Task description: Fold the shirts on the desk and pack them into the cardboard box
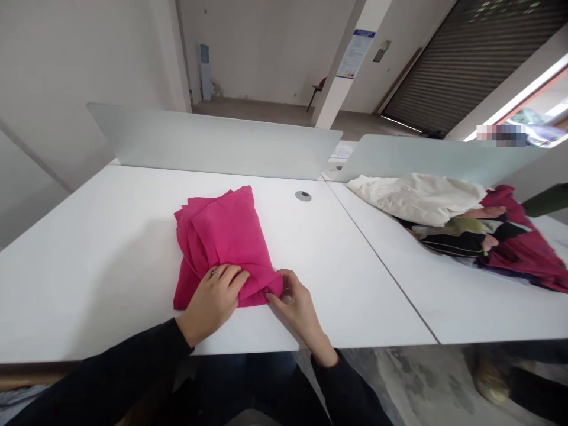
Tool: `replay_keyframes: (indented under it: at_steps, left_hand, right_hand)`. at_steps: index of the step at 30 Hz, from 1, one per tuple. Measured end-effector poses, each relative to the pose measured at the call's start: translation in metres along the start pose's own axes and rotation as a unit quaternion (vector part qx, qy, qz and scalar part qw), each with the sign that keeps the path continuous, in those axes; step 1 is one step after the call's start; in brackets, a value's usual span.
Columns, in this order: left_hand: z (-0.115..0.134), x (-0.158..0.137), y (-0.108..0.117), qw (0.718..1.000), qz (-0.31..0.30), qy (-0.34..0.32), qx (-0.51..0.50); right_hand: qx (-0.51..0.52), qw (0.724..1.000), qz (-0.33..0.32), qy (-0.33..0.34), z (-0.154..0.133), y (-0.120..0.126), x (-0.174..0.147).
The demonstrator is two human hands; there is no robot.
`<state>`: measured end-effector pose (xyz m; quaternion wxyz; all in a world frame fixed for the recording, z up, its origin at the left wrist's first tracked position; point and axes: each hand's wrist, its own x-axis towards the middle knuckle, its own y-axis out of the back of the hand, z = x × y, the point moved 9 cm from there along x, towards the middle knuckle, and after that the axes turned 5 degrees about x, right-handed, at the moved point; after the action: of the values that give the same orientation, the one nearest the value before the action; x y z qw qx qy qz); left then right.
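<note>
A bright pink garment, folded into a rough bundle with several layers, lies on the white table before me. Its exact kind is hidden by the folds. My left hand, with a ring on one finger, is curled over the near edge of the cloth, and its fingertips are tucked at a fold. At the near right corner, my right hand pinches the rolled edge of the same garment between thumb and fingers.
A heap of clothes with a white garment on top lies to the right, past the table seam. Frosted dividers line the back edge, near a cable grommet. Another person's sleeve shows at far right.
</note>
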<state>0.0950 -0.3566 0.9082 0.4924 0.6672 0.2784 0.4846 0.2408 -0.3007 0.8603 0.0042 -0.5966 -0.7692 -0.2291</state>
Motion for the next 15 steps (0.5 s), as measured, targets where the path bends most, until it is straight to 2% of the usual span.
replay_keyframes:
  at_steps: [3, 6, 8, 12, 15]
  left_hand:
    - [-0.024, 0.007, 0.031, 1.000, 0.024, -0.003, 0.001]
    - [-0.038, -0.009, 0.056, 0.997, 0.072, -0.028, 0.004]
    - [-0.036, -0.034, 0.047, 0.997, 0.060, -0.054, 0.004]
    - [-0.025, -0.081, 0.002, 0.997, 0.007, -0.073, 0.015]
    - [-0.024, -0.092, -0.011, 0.998, 0.003, -0.054, 0.014]
  right_hand:
    - [-0.049, 0.994, 0.029, 0.090, -0.022, -0.004, -0.004]
    - [-0.108, 0.972, 0.022, 0.206, -0.046, -0.017, -0.019]
    - [-0.145, 0.956, -0.007, 0.256, -0.053, -0.028, -0.030]
    - [-0.178, 0.943, -0.056, 0.277, -0.048, -0.035, -0.037]
    - [-0.177, 0.940, -0.074, 0.283, -0.051, -0.032, -0.037]
